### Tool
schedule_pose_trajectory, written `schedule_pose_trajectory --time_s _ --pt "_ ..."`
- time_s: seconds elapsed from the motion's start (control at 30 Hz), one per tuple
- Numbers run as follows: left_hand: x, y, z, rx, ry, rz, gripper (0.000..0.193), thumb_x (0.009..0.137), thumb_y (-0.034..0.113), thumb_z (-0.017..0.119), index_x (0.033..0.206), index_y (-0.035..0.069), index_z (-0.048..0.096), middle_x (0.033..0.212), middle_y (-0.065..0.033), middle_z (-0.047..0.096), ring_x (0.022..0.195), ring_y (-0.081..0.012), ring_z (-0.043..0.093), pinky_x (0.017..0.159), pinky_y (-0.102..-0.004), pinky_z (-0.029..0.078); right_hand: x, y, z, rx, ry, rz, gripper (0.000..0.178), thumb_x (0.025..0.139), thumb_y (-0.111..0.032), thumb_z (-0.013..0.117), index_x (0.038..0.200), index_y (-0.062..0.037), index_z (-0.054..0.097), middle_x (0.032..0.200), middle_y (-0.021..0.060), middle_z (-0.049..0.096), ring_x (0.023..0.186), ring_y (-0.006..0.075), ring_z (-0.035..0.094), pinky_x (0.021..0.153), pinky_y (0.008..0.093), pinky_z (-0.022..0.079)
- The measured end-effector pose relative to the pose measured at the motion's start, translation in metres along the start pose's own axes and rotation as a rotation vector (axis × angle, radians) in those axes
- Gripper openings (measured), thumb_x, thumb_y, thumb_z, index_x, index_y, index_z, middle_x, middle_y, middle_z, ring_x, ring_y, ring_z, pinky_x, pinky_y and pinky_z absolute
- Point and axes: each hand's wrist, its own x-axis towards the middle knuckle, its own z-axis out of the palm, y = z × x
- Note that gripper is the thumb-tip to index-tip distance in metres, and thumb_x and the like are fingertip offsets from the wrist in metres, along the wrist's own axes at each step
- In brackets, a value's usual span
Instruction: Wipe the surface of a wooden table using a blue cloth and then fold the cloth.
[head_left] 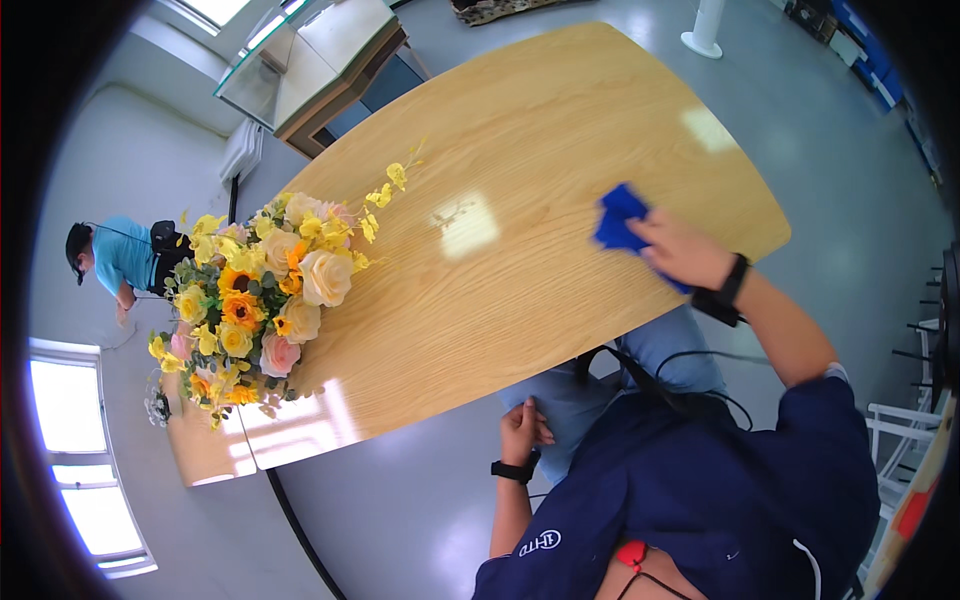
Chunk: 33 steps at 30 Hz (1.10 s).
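Nearest the camera spreads a navy shirt, cut off by the lower border, with a small red piece hanging at its open collar. Beyond it, the right hand reaches over the wooden table and has hold of a blue cloth, fingers extended and drawn together on it with almost no gap showing. The cloth lies on the right-hand part of the tabletop, toward the person's edge. Its long axis slants from upper left to lower right; the broader loose end points up and left, away from the body, while a narrower strip shows below the palm toward the table's edge. The middle is hidden beneath the hand, and blur softens both the fingers and the cloth's outline, so its folds are hard to make out.

The left hand is by the thigh of the blue jeans, below the table edge, fingers loosely bent; whether they enclose anything cannot be told. At left, a flower arrangement covers part of the tabletop and partly hides another person in a light blue top, bent forward beyond it.
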Motion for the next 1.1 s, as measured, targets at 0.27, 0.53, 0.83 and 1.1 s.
schedule_pose_trajectory --time_s 0.27,0.53,0.83,1.1 --pt "0.005 0.021 0.011 0.084 0.025 -0.058 0.042 0.088 0.032 0.043 0.064 -0.001 0.048 0.045 -0.0104 0.051 0.036 -0.0169 0.052 0.034 -0.0253 0.044 -0.107 0.123 -0.044 -0.026 0.33 0.5 0.037 0.078 -0.01 0.048 0.113 0.0007 0.048 0.089 0.014 0.046 0.083 0.0284 0.048 0.076 0.032 0.04" --pt "-0.004 0.027 0.025 0.095 0.143 -0.013 0.04 0.088 0.028 0.044 0.064 -0.003 0.049 0.047 -0.0104 0.052 0.038 -0.0167 0.053 0.038 -0.0238 0.044 -0.1 0.126 -0.044 -0.119 0.376 0.651 0.038 0.079 -0.015 0.046 0.115 -0.0027 0.047 0.093 0.0102 0.048 0.086 0.026 0.051 0.074 0.033 0.042" --pt "0.002 0.029 0.016 0.05 0.011 0.031 0.034 0.088 0.024 0.046 0.068 -0.004 0.049 0.051 -0.0119 0.054 0.041 -0.018 0.055 0.038 -0.0244 0.045 -0.096 0.137 -0.043 -0.139 0.377 0.631 0.038 0.08 -0.014 0.046 0.116 -0.0015 0.046 0.093 0.0121 0.047 0.084 0.028 0.05 0.075 0.0327 0.041" --pt "0.011 0.024 0.002 -0.108 -0.119 -0.1 0.039 0.089 0.028 0.041 0.068 -0.004 0.05 0.05 -0.0125 0.055 0.038 -0.0197 0.053 0.037 -0.0255 0.045 -0.099 0.14 -0.047 -0.127 0.254 0.544 0.04 0.081 -0.01 0.046 0.118 0.0049 0.04 0.096 0.0155 0.045 0.093 0.0288 0.045 0.084 0.0309 0.036"
